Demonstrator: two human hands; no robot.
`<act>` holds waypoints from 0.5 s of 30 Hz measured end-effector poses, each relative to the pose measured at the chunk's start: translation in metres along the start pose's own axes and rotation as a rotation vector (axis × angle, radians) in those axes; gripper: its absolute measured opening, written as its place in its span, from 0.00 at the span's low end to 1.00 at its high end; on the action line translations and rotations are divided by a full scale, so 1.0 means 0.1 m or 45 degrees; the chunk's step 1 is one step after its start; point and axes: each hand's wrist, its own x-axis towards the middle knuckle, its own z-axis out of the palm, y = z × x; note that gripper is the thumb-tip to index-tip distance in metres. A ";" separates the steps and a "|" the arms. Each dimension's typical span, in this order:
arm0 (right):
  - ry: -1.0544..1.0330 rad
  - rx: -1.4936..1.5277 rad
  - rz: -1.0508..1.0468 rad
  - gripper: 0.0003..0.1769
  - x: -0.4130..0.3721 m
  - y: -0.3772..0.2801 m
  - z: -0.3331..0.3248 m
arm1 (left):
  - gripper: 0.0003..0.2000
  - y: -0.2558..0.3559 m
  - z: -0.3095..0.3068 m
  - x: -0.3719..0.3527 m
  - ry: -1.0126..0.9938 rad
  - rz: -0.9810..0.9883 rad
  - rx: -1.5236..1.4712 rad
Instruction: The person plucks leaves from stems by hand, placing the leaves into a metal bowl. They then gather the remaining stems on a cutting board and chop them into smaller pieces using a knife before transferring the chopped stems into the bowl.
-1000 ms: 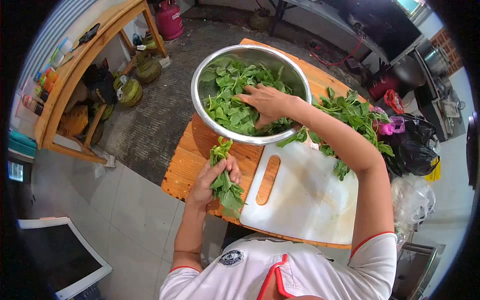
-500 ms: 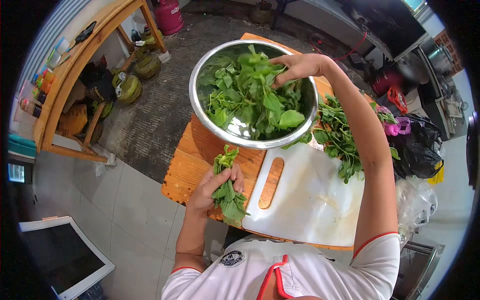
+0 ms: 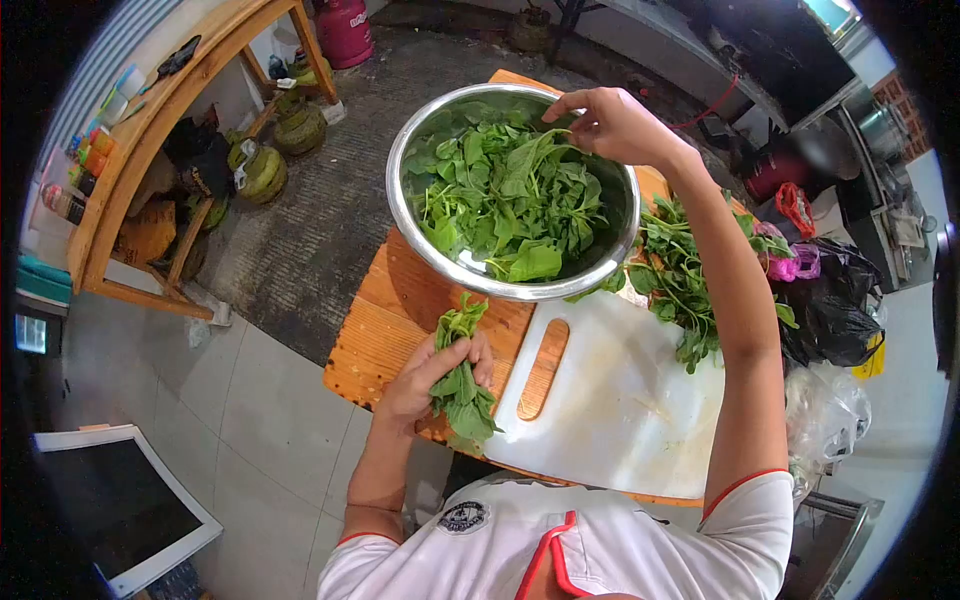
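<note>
My left hand (image 3: 425, 378) is closed around a small bunch of green leaves (image 3: 462, 392) at the near left edge of the wooden table (image 3: 385, 320). A steel bowl (image 3: 412, 215) heaped with loose green leaves (image 3: 510, 200) stands at the table's far end. My right hand (image 3: 612, 125) hovers over the bowl's far right rim, fingers curled with their tips close together just above the heap. Whether a leaf is pinched between them is unclear. A white cutting board (image 3: 615, 400) lies in front of me, to the right of my left hand.
A pile of leafy stems (image 3: 690, 270) lies right of the bowl, beside black and pink plastic bags (image 3: 830, 300). On the floor to the left are a wooden shelf (image 3: 140, 150), green gas cylinders (image 3: 262, 170) and a pink one (image 3: 345, 30).
My right hand went from pressing into the leaves to lifting a handful up; now the leaves lie back in the bowl and the hand stays raised at the far rim. The left hand barely moved.
</note>
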 end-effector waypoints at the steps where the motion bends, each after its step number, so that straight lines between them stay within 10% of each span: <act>1: 0.023 -0.020 0.001 0.20 -0.01 0.00 0.00 | 0.12 0.00 0.00 0.00 0.001 0.003 -0.001; 15: 0.189 -0.267 -0.134 0.27 -0.26 0.04 0.27 | 0.12 -0.03 -0.01 0.01 -0.002 0.042 0.058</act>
